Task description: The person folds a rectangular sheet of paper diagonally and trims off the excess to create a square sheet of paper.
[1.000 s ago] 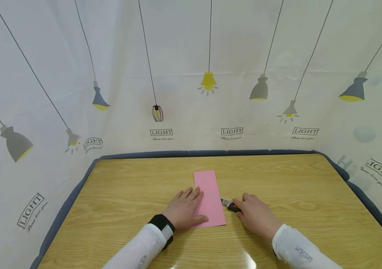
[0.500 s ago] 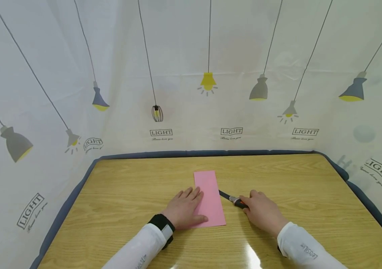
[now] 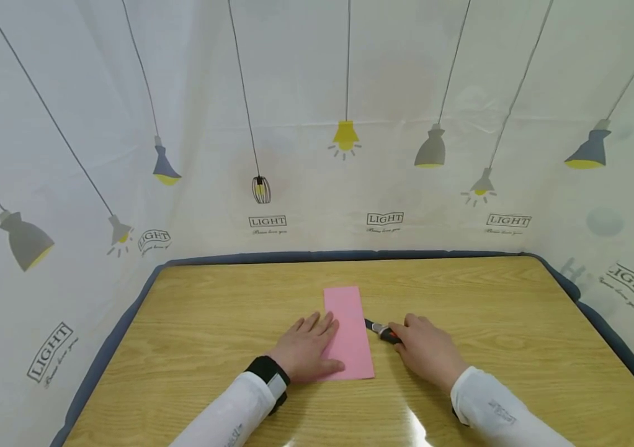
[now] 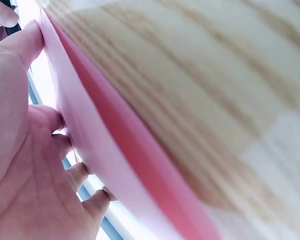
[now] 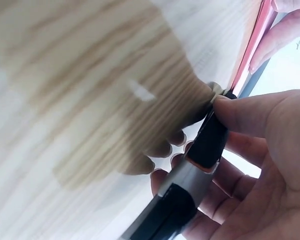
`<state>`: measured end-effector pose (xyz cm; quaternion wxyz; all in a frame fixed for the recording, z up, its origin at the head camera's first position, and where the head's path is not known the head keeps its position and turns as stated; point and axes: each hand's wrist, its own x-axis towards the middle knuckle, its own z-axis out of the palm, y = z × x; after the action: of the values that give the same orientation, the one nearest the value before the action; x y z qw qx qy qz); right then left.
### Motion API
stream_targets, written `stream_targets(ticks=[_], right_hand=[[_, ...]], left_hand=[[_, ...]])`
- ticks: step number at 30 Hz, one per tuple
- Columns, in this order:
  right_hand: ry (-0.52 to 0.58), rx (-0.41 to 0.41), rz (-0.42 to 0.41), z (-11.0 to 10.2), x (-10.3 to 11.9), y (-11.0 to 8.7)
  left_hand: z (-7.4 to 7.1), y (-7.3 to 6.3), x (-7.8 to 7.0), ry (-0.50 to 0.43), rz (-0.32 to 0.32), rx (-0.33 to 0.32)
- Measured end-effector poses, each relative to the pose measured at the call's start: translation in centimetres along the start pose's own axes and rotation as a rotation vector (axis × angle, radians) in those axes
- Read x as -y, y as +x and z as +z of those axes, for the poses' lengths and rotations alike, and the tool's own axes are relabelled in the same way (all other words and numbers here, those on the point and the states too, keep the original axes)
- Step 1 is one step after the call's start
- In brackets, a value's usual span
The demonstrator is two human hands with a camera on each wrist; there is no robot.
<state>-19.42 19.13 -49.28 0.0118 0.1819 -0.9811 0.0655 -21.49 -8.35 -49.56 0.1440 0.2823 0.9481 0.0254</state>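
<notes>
A sheet of pink paper (image 3: 350,335) lies folded on the table, its long side running away from me. Spread flat, my left hand (image 3: 307,349) presses on its left part. The left wrist view shows a gap between the layers of pink paper (image 4: 135,165) at one edge. My right hand (image 3: 428,349) grips a utility knife (image 3: 388,335) with a black and grey handle at the paper's right edge. The blade's tip is hidden by the paper. In the right wrist view, the thumb lies along the knife handle (image 5: 210,140).
The wooden table (image 3: 227,298) extends around the paper on all sides. A dark blue padded edge (image 3: 317,256) borders it. Behind hangs a white curtain (image 3: 306,74) printed with lamps. A black band (image 3: 268,372) circles the left wrist.
The right hand first drew the knife rightwards, showing more blade, then moved it back left so that less shows. My left hand stays in place on the paper.
</notes>
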Motion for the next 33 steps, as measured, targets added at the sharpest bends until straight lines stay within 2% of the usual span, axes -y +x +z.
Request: stream_targets(ticks=[8,19,33], right_hand=[[-0.001,0.004,-0.022,0.1,0.6,0.9],[0.017,0.07,-0.011,-0.6,0.9,1.3],[0.019,0.073,0.05,-0.6,-0.9,1.4]], left_hand=[[-0.1,0.0,0.0,0.013,0.013,-0.001],[-0.2,-0.2,0.0,0.015,0.031,-0.017],[0.2,0.1,0.2,0.011,0.029,-0.008]])
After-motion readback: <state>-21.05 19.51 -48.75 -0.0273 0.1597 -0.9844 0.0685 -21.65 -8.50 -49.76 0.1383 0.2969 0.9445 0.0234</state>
